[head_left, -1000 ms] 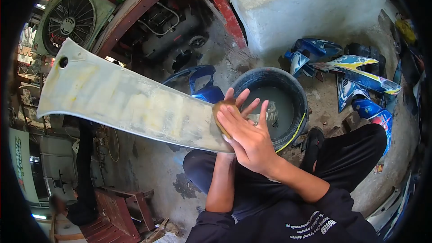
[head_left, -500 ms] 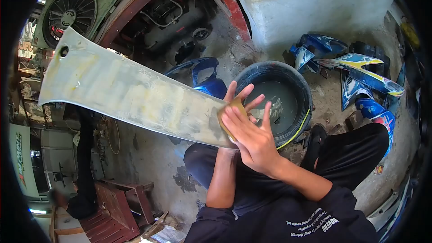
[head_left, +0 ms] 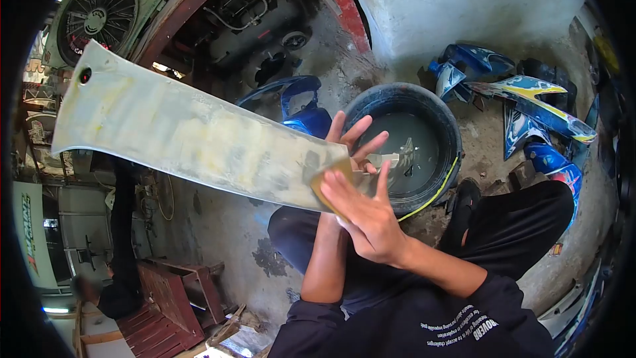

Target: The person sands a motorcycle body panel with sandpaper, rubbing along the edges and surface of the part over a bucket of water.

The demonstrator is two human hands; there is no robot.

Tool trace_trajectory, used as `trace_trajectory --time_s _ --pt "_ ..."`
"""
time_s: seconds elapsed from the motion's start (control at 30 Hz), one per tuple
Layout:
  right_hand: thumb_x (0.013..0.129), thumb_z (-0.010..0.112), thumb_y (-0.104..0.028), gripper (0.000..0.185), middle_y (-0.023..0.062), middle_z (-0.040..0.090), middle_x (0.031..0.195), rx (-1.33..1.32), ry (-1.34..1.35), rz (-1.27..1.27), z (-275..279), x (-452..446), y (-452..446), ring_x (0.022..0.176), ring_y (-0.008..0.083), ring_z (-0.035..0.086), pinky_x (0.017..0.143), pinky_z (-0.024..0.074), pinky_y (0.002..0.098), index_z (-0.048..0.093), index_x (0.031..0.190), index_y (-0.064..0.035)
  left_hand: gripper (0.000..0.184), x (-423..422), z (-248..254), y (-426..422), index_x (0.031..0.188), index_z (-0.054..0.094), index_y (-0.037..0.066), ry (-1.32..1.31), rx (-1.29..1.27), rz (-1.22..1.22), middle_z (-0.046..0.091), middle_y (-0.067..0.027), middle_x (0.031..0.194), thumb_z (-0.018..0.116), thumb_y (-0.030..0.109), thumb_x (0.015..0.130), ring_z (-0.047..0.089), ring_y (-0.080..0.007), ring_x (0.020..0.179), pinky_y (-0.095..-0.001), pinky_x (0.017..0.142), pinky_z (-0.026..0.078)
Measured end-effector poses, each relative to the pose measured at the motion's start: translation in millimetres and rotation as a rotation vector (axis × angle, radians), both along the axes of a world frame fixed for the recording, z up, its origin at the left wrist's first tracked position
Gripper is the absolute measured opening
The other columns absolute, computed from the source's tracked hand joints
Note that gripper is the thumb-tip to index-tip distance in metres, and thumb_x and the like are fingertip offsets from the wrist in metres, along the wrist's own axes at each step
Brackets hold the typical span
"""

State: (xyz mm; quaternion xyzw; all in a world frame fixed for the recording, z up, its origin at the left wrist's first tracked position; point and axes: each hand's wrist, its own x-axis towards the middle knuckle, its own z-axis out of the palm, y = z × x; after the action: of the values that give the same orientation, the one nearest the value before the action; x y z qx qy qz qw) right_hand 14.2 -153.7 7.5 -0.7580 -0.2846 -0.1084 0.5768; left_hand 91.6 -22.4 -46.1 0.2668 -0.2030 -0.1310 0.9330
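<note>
A long pale panel (head_left: pixel 199 132) with yellowish and grey patches stretches from the upper left to the middle, with a round hole near its far end. My left hand (head_left: pixel 351 136) holds the near end from beneath; its spread fingers show beyond the edge, while the palm is hidden. On top, my right hand (head_left: pixel 368 215) presses a brown abrasive-looking sheet (head_left: pixel 322 193) flat against the panel near its lower edge. Just right of my hands stands a black bucket (head_left: pixel 447 129) of cloudy water with a pale object in it.
Blue painted fairings (head_left: pixel 540 109) lie on the floor at right, and another blue part (head_left: pixel 308 119) is behind the panel. A fan (head_left: pixel 96 20) stands upper left. A white wall (head_left: pixel 464 10) rises behind the bucket. Lower left are a red wooden bench (head_left: pixel 159 305) and another person (head_left: pixel 119 298).
My right hand and the brown sheet have moved slightly down and left on the panel, uncovering more of its near end. The panel sits slightly further left in view.
</note>
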Motion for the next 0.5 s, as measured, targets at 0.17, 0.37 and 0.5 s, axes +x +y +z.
trace_trajectory --time_s 0.17,0.37,0.5 --pt "0.093 0.056 -0.002 0.052 0.0116 0.055 0.147 -0.003 -0.028 0.081 -45 -22 -17 0.145 0.0195 0.042 0.115 -0.0168 0.0652 0.054 0.144 -0.0067 0.081 3 -1 -1 0.161 0.015 0.015 -0.001 -0.168 -0.107 0.02 -0.0282 0.162 0.058 0.042 0.099 0.026 -0.059 0.143 -0.0496 0.091 0.056" --pt "0.092 0.058 -0.001 0.053 0.0119 0.052 0.15 0.082 -0.024 0.061 -7 12 -1 0.145 0.0197 0.042 0.114 -0.0175 0.0651 0.053 0.145 -0.0068 0.077 -2 9 -4 0.16 0.018 0.014 0.047 0.012 0.079 0.024 -0.0265 0.16 0.059 0.038 0.099 0.032 -0.055 0.142 -0.0487 0.09 0.058" --pt "0.092 0.058 -0.001 0.053 0.009 0.054 0.149 0.034 -0.029 0.051 -26 -1 -3 0.145 0.0194 0.043 0.114 -0.0175 0.0667 0.055 0.144 -0.0106 0.076 2 12 -6 0.159 0.02 0.012 0.013 -0.06 0.057 0.026 -0.0276 0.159 0.058 0.038 0.099 0.034 -0.054 0.141 -0.0471 0.088 0.059"
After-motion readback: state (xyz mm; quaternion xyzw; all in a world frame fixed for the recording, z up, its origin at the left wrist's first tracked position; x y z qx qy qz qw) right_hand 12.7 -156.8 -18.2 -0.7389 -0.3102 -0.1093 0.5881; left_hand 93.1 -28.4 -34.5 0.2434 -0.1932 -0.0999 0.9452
